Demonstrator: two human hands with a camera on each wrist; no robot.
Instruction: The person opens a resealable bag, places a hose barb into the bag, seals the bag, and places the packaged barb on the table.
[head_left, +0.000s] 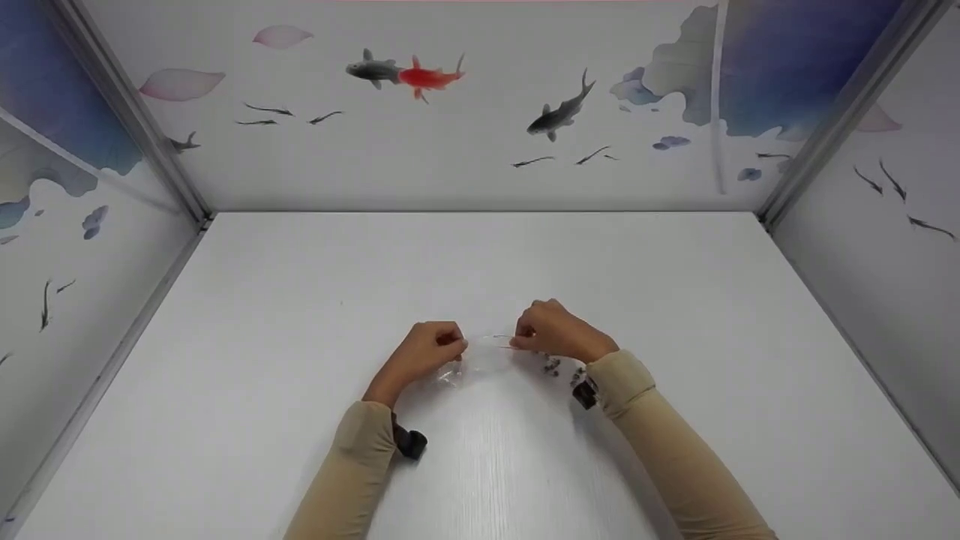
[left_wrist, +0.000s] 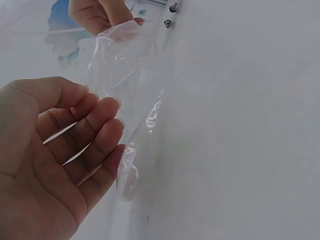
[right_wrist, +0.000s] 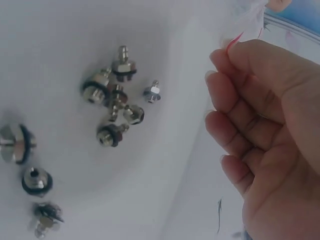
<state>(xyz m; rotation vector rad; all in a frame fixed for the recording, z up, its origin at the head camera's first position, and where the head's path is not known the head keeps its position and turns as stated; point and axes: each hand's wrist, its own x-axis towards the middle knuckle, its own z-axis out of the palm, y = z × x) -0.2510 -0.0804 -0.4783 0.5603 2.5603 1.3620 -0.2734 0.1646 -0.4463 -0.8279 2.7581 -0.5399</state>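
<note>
A clear plastic zip bag (head_left: 487, 358) is stretched between both hands above the white table. My left hand (head_left: 426, 352) pinches one end between thumb and index finger; in the left wrist view its other fingers lie along the crinkled film (left_wrist: 142, 117). Thumb and forefinger of my right hand (head_left: 561, 332) pinch the opposite end, where a red strip (right_wrist: 234, 42) shows at the fingertips. Small metal fittings with dark rings (right_wrist: 124, 67) lie in a loose group on the table, below and beside the right hand.
The white tabletop (head_left: 300, 270) is bordered by printed panels (head_left: 480, 150) with fish and leaf pictures at the back and sides. Metal posts (head_left: 825, 135) stand at the corners. Black wrist cameras (head_left: 411, 444) are strapped by the beige sleeves.
</note>
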